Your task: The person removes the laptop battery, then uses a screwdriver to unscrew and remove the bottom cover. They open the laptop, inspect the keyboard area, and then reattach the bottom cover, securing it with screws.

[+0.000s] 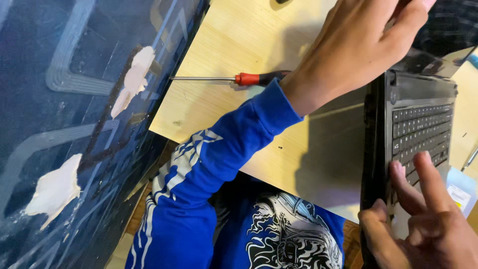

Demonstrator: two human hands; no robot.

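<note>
Gripping the black laptop (416,129) at both ends, the left hand (358,45) curls over its far edge near the hinge, while the right hand (423,224) pinches the near edge, thumb outside, two fingers spread on the keys. The laptop seems tilted off the wooden table (224,45), though the angle is unclear. It could slip, or knock the red-handled screwdriver (234,78).
</note>
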